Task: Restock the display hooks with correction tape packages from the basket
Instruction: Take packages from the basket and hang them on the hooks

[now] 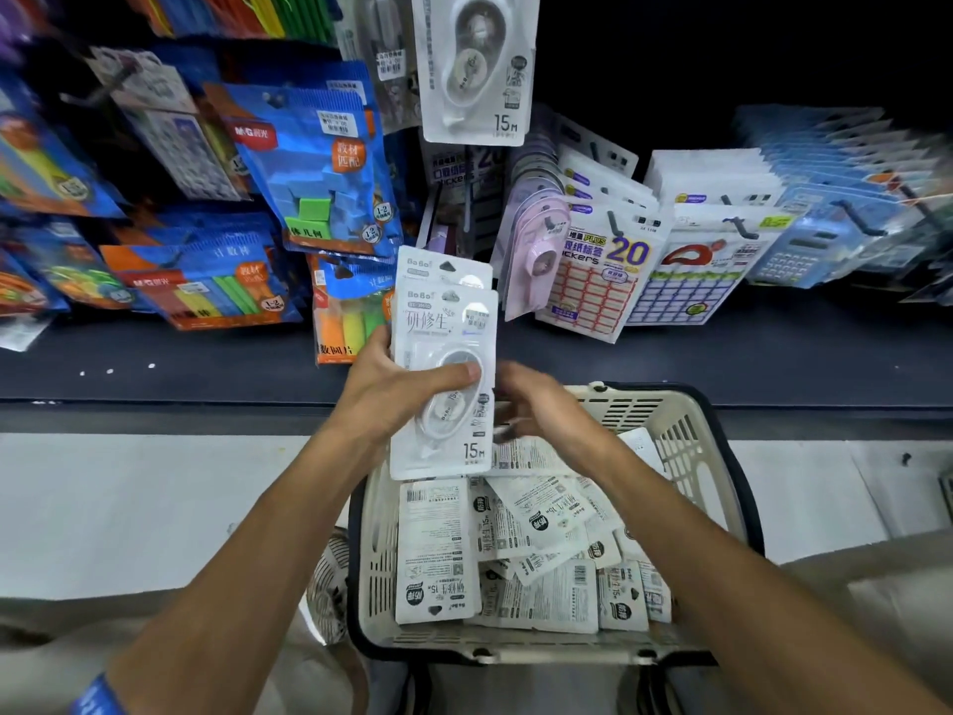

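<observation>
Two stacked correction tape packages, upright with long axis vertical and hang holes topmost, sit gripped in the left hand just above the basket, where many packages remain unhung, while the blurred right hand beside them shows no readable grip

The packages in my left hand are glossy clear plastic over white card; the basket is matt cream plastic.
</observation>
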Tool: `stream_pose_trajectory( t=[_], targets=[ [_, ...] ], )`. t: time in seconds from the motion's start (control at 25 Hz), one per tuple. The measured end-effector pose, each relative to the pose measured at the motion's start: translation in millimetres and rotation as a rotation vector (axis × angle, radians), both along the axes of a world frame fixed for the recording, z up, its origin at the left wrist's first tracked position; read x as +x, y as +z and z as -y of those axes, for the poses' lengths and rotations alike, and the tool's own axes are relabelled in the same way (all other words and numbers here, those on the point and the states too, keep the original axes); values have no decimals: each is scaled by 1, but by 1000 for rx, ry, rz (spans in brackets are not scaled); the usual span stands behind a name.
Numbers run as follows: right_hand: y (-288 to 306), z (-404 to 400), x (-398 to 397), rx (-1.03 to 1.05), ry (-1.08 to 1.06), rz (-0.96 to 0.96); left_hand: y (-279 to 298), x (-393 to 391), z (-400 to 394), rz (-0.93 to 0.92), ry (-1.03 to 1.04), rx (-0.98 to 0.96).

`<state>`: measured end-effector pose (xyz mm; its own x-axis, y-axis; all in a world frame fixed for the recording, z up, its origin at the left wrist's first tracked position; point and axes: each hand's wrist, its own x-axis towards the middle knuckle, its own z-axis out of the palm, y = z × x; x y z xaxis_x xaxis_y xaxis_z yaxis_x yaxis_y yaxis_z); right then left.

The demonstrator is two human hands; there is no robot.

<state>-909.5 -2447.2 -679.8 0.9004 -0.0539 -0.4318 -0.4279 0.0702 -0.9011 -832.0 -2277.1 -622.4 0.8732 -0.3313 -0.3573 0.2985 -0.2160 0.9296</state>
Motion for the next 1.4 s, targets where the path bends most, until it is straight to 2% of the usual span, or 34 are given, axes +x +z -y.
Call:
stream_pose_trajectory(
  t=[0.08,0.12,0.16,0.24,0.32,0.44,0.56,0.64,0.68,0.8,0.88,0.96,1.04,1.12,1.24,1.28,1.36,1.4],
  targets=[
    [-40,17,-25,-629,506,-170,-8,2,-5,36,8,79],
    [-60,20,-40,-880,733,-260,-13,2,-8,54,9,123],
    [-78,19,-52,-1044,860,-294,-18,3,-11,64,14,158],
    [-96,19,-65,-1164,920,-180,-27,5,-16,74,19,203],
    [-86,27,-57,-1072,832,-60,-33,6,-18,96,-9,260],
    [-41,48,-33,-910,494,27,-34,3,-18,155,-94,386],
    [15,72,-9,-463,214,130,-33,0,-17,158,-173,439],
    [38,69,0,-199,191,117,-33,-2,-17,85,-242,367],
    [45,63,2,-157,190,110,-33,-3,-16,30,-270,300],
    [43,41,6,-192,56,178,-30,-7,-15,-73,-301,142],
    [38,32,10,-193,-99,238,-29,-9,-13,-114,-238,79],
    [35,30,14,-171,-169,272,-26,-9,-11,-275,-178,-81],
    [35,30,15,-238,-160,288,-22,-8,-12,-433,-230,-228],
    [34,26,16,-374,-172,290,-19,-10,-12,-478,-331,-210],
    [33,6,19,-489,-233,344,-22,-16,-8,-341,-372,-30],
    [30,0,21,-435,-287,355,-23,-16,-6,-295,-355,6],
    [20,-5,22,-198,-507,325,-21,-10,-5,-228,-235,37],
    [10,-2,18,-204,-604,296,-20,-3,-7,-183,-152,42]
  ],
)
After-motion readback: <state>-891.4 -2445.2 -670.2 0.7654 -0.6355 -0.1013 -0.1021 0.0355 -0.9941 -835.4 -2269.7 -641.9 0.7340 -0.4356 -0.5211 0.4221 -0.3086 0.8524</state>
